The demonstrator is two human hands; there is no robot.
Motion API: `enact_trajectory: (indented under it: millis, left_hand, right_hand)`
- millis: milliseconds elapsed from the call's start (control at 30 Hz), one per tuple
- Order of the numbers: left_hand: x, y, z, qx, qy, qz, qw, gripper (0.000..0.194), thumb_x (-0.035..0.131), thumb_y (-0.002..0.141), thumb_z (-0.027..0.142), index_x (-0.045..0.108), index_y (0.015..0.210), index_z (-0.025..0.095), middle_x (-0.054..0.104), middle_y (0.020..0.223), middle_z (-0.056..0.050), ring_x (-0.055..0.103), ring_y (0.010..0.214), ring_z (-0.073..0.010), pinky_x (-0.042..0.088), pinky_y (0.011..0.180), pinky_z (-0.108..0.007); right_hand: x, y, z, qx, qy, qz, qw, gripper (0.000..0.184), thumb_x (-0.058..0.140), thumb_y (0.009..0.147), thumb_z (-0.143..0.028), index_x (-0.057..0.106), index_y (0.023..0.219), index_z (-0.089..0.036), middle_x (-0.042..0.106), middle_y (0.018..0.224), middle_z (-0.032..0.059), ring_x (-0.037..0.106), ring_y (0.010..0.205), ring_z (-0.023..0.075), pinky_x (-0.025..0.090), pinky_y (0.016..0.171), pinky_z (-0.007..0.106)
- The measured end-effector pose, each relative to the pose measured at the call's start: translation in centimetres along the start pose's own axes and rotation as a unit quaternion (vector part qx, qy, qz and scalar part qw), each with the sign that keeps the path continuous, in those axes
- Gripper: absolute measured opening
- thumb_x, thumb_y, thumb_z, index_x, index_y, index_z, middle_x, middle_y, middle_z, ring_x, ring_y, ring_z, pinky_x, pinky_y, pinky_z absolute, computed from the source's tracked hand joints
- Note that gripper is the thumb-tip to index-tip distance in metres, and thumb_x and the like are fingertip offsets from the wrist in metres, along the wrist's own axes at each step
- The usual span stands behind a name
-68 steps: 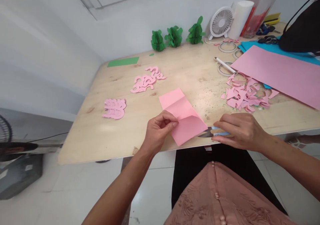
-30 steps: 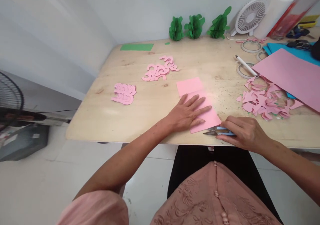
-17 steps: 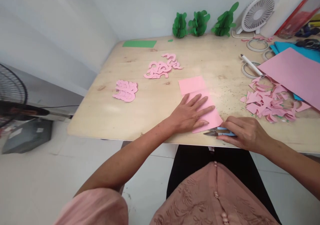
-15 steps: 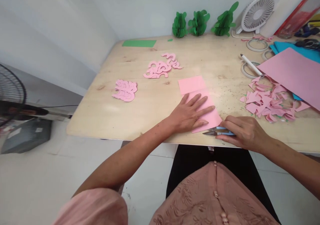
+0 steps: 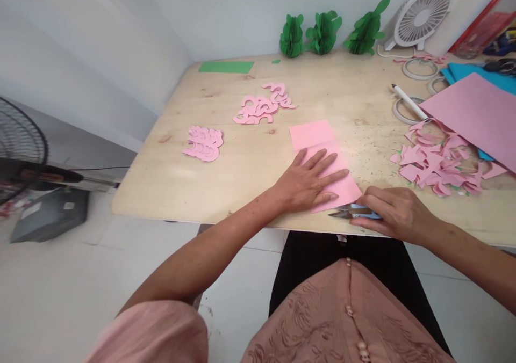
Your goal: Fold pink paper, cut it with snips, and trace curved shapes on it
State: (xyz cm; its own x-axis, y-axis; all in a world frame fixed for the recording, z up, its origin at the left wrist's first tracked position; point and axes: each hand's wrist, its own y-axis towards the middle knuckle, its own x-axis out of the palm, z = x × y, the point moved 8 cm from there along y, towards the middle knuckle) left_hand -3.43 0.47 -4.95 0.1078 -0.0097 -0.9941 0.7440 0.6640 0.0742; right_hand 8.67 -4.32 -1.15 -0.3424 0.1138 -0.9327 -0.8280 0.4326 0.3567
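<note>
Left hand flat, fingers spread, palm down on the creased pink sheet near the table's front edge; gripping nothing, likely pressing the fold flat. Right hand curled round the blue-handled snips, blades pointing left along that edge, probably held to stay handy. Scraps sit right of the sheet, curved cutouts toward the back left corner, presumably so waste and good pieces don't mix.
</note>
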Motion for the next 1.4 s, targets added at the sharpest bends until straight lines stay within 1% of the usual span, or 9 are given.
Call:
enact_trajectory:
  millis: [200,300,467,667,833,933,1033,1233,1400]
  left_hand:
    - [-0.2,-0.1,0.1,0.000,-0.009,0.009,1.000,0.055,0.033,0.094,0.053,0.031,0.145,0.031,0.030,0.152,-0.006,0.024,0.140,-0.0318,0.017,0.111,-0.055]
    - [-0.3,-0.1,0.1,0.000,-0.009,0.015,1.000,0.056,0.034,0.094,0.054,0.031,0.145,0.031,0.031,0.152,-0.006,0.024,0.140,-0.0323,0.018,0.111,-0.054]
    - [-0.2,-0.1,0.1,0.001,0.002,0.009,1.000,0.056,0.030,0.095,0.054,0.029,0.145,0.031,0.029,0.153,-0.007,0.024,0.140,-0.0313,0.018,0.110,-0.054]
    - [-0.4,-0.1,0.2,0.002,0.001,0.019,1.000,0.054,0.031,0.095,0.052,0.032,0.144,0.030,0.032,0.151,-0.007,0.025,0.140,-0.0321,0.018,0.110,-0.054]
    - [-0.4,-0.1,0.1,0.003,-0.011,0.018,1.000,0.055,0.032,0.094,0.052,0.032,0.144,0.029,0.031,0.152,-0.007,0.025,0.139,-0.0328,0.019,0.110,-0.055]
    - [-0.4,-0.1,0.1,0.000,-0.015,0.016,1.000,0.054,0.034,0.094,0.052,0.033,0.144,0.031,0.032,0.151,-0.006,0.023,0.140,-0.0330,0.019,0.110,-0.055]
    - [-0.5,-0.1,0.1,-0.003,-0.014,0.017,1.000,0.055,0.035,0.094,0.052,0.033,0.144,0.030,0.032,0.151,-0.006,0.024,0.140,-0.0332,0.019,0.110,-0.055]
    - [-0.4,-0.1,0.1,-0.004,-0.021,0.004,1.000,0.057,0.028,0.094,0.055,0.029,0.145,0.030,0.028,0.153,-0.007,0.022,0.141,-0.0311,0.016,0.111,-0.056]
    - [-0.3,-0.2,0.1,-0.007,-0.020,0.000,1.000,0.056,0.028,0.094,0.055,0.029,0.145,0.031,0.029,0.153,-0.005,0.021,0.142,-0.0306,0.016,0.111,-0.055]
  right_hand:
    - [0.2,0.5,-0.2,0.002,0.010,0.003,1.000,0.022,0.056,0.090,-0.038,0.052,0.086,-0.017,0.057,0.070,0.0002,0.048,0.053,0.0108,0.031,0.048,0.025]
    - [0.3,0.6,-0.4,0.001,0.017,-0.001,1.000,0.020,0.055,0.091,-0.037,0.052,0.088,-0.017,0.057,0.071,0.0004,0.048,0.054,0.0108,0.032,0.049,0.024]
    - [0.5,0.6,-0.6,0.009,0.017,-0.004,1.000,0.021,0.055,0.091,-0.038,0.052,0.089,-0.017,0.058,0.072,0.0010,0.050,0.056,0.0115,0.033,0.049,0.025]
    - [0.6,0.9,-1.0,0.010,0.018,-0.010,1.000,0.019,0.055,0.091,-0.037,0.053,0.092,-0.017,0.061,0.078,0.0026,0.054,0.060,0.0124,0.036,0.051,0.024]
    - [0.7,1.2,-1.4,0.006,0.019,-0.004,1.000,0.021,0.054,0.091,-0.037,0.053,0.086,-0.017,0.058,0.071,0.0009,0.052,0.056,0.0123,0.036,0.052,0.025]
    - [0.9,1.2,-1.4,0.009,0.021,-0.013,1.000,0.021,0.054,0.091,-0.038,0.054,0.089,-0.017,0.060,0.074,0.0018,0.054,0.059,0.0125,0.036,0.052,0.025]
    - [0.9,1.3,-1.5,0.008,0.021,-0.012,1.000,0.021,0.053,0.092,-0.038,0.054,0.088,-0.017,0.060,0.073,0.0015,0.053,0.059,0.0124,0.036,0.052,0.025]
    - [1.1,2.0,-2.1,-0.012,0.012,0.002,1.000,0.024,0.054,0.091,-0.040,0.054,0.086,-0.017,0.059,0.071,0.0017,0.052,0.059,0.0134,0.037,0.052,0.025]
    - [1.1,2.2,-2.3,-0.013,0.013,0.000,1.000,0.024,0.050,0.093,-0.038,0.053,0.082,-0.017,0.058,0.070,0.0013,0.050,0.057,0.0125,0.035,0.052,0.025]
